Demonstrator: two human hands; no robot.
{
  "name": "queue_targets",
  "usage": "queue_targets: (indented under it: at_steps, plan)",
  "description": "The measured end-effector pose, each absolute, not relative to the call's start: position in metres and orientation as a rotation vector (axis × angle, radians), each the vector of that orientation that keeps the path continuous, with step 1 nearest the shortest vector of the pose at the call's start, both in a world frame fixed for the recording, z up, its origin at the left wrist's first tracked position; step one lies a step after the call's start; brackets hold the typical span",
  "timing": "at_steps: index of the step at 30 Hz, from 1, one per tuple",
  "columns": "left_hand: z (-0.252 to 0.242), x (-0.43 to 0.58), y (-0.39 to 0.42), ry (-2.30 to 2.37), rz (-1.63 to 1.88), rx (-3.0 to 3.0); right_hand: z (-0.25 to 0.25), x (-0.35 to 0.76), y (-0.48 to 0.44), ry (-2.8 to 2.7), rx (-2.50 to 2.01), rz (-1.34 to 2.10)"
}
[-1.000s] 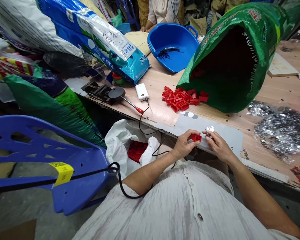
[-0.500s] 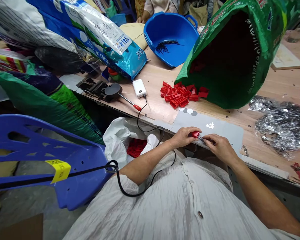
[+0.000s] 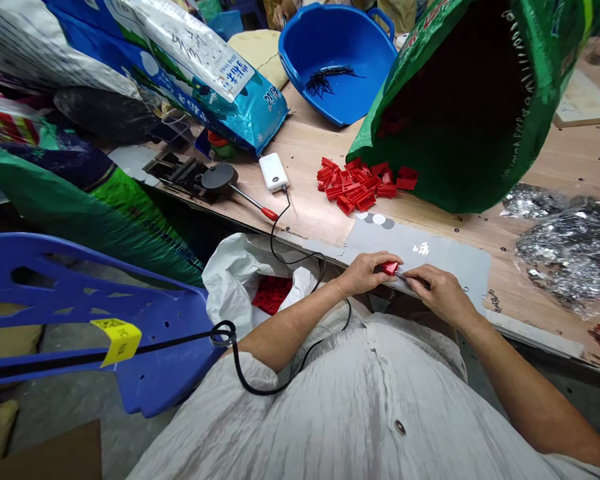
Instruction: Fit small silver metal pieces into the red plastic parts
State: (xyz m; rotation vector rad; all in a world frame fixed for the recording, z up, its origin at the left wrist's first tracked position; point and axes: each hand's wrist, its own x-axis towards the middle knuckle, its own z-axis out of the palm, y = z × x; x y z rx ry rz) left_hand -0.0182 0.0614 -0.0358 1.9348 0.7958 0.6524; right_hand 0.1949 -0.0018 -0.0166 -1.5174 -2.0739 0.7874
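Observation:
My left hand (image 3: pixel 367 273) is closed round a small red plastic piece (image 3: pixel 390 268), held at the table's front edge. In my right hand (image 3: pixel 437 290) is a slim metal tool, tweezers by the look of it (image 3: pixel 405 276), its tip at the red piece. Fingers hide most of the tool and part of the piece. Just beyond the hands lies a grey mat (image 3: pixel 450 267) with a few tiny shiny bits (image 3: pixel 421 249) on it. A pile of similar red pieces (image 3: pixel 353 187) spills from the mouth of a green woven sack (image 3: pixel 460 193).
A blue basin (image 3: pixel 335 107) holding thin black pieces stands behind. Clear bags of shiny metal parts (image 3: pixel 570 253) lie at right. A white power bank (image 3: pixel 274 172) trails a cable near a red-tipped lever tool (image 3: pixel 220 177). A white sack (image 3: pixel 230 273) with red pieces stands below.
The view has shifted slightly. Both hands stay at the table's edge in nearly the same pose, with the red piece and the tool still together.

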Motion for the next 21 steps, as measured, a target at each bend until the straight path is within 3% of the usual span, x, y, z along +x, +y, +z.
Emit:
queue_targets:
  at_steps: [21]
  plan:
    - [-0.036,-0.017,0.060,0.827,0.677,1.884,-0.006,0.185,0.003,-2.076,-1.688,0.828]
